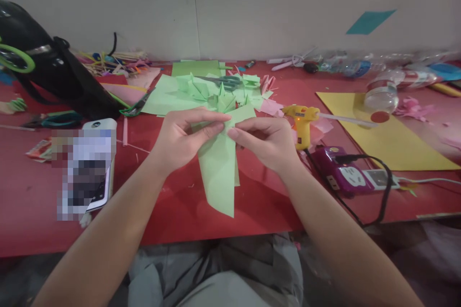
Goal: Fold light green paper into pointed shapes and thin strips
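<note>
A light green sheet of paper (219, 172) is held above the red table in front of me, its long lower part hanging toward me. My left hand (187, 134) pinches it near the top between thumb and forefinger. Close beside it, my right hand (264, 139) grips the same paper with thumb and fingertips; the two thumbs nearly meet. Just behind the hands lie folded green paper pieces (225, 100) and loose green sheets (162, 96). Dark-handled scissors (230, 82) rest on that pile.
To the right are a yellow glue gun (301, 124), a purple power socket (338, 172) with cables, a yellow sheet (396, 144) and plastic bottles (382, 93). Left stand a phone (90, 168), a black bag-like case (54, 67) and pliers-like tools (57, 119). A wall (144, 9) closes the back.
</note>
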Tool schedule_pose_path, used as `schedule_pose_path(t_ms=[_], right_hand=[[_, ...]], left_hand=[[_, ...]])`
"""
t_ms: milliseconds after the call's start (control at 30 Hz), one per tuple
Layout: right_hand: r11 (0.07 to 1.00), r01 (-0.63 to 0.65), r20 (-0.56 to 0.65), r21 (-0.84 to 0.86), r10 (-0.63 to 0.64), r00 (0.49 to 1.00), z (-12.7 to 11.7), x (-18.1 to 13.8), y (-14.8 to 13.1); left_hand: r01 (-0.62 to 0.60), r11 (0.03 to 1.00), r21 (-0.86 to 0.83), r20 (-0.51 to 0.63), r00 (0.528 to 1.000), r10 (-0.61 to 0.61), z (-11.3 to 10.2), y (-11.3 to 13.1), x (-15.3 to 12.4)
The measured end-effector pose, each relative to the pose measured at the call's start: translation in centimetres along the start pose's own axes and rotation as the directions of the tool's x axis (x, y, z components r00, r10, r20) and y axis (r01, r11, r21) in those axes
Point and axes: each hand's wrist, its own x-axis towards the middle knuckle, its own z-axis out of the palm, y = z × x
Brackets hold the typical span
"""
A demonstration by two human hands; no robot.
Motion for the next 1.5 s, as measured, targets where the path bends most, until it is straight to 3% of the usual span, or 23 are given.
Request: schedule_pose_path(t_ms=[333,633,1233,1500], right_hand=[[0.997,0.027,-0.035,-0.070,-0.029,0.999,-0.04,-0.09,-0.45],[0.999,0.022,-0.028,-0.050,-0.023,0.999,0.08,-0.01,-0.47],[1.000,-0.016,0.002,-0.009,0.016,1.000,0.01,0.31,0.01],[1.000,-0.023,0.011,0.003,0.023,1.000,-0.10,0.40,0.29]], left_hand=[[0.016,1.000,-0.025,-0.038,0.999,-0.017,0.15,0.20,-0.01],[-0.111,0.990,0.083,-0.026,0.993,0.113,0.24,0.01,-0.16],[-0.058,0.995,0.076,-0.035,0.998,0.061,0.19,0.05,-0.18],[-0.095,0.992,0.087,-0.015,0.995,0.097,0.12,-0.08,-0.11]])
